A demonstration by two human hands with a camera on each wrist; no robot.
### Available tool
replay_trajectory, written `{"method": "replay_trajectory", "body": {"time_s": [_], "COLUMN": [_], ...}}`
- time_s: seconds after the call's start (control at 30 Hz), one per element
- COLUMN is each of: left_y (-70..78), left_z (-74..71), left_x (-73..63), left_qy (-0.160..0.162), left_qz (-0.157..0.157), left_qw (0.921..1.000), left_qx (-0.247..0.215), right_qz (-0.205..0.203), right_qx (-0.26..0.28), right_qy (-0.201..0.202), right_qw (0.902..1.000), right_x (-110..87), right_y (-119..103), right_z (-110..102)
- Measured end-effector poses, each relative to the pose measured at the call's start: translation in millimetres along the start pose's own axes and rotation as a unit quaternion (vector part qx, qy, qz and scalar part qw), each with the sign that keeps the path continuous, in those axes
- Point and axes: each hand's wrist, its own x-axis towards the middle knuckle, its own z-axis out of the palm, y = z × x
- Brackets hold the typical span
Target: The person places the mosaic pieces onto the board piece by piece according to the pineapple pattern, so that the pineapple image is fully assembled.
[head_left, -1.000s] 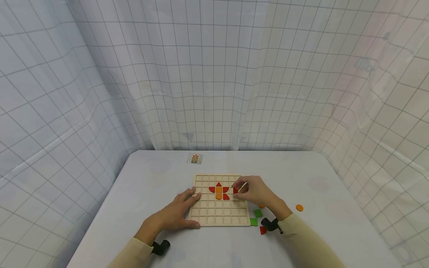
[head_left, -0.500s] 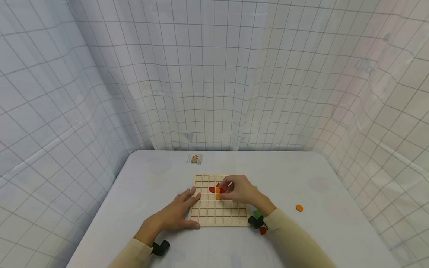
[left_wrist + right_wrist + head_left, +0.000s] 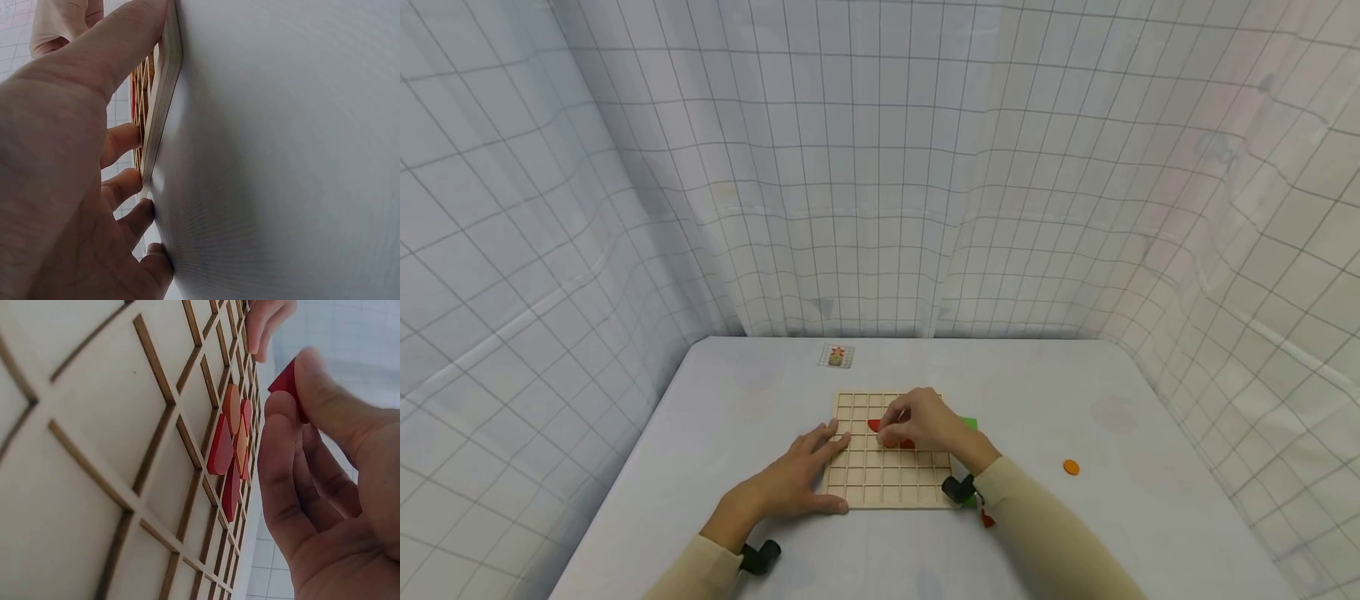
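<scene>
A pale wooden grid board [image 3: 891,493] lies on the table. My left hand [image 3: 797,471] rests along its left side, fingers spread over the edge and thumb at the near left corner. Over the middle of the board, my right hand [image 3: 927,423] pinches a red quarter-circle-like piece [image 3: 285,380] between thumb and index finger. In the right wrist view that piece is held clear above the grid. Set in the cells below are an orange disc [image 3: 231,407], a red quarter-circle piece [image 3: 220,449] and several more red and orange pieces, mostly hidden from the head view by the hand.
Behind the board lies a small pattern card [image 3: 837,357]. An orange disc [image 3: 1071,467] is out to the right on the white table. Right of the board, partly under the right arm, are green pieces [image 3: 970,422] and a red piece [image 3: 987,518]. Gridded curtains surround the table.
My right hand has moved left across the board with the red piece, from its right side to over the pieces in the middle. The left hand has stayed in place.
</scene>
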Motion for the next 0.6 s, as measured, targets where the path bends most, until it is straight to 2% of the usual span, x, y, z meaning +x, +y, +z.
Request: {"method": "replay_trajectory", "body": {"time_s": [0.3, 0.6], "left_y": [1.1, 3.7], "left_z": [0.1, -0.9], "left_x": [0.2, -2.2], "left_qy": [-0.001, 0.0], "left_qz": [-0.007, -0.007], "left_qw": [1.0, 1.0], "left_qx": [-0.001, -0.006], "right_qz": [-0.005, 0.007], "right_qx": [-0.016, -0.025], "right_qy": [-0.016, -0.02], "right_qw": [0.9997, 0.9995], "right_x": [8.4, 14.5], "right_y": [-2.7, -1.3], "right_z": [2.2, 9.7]}}
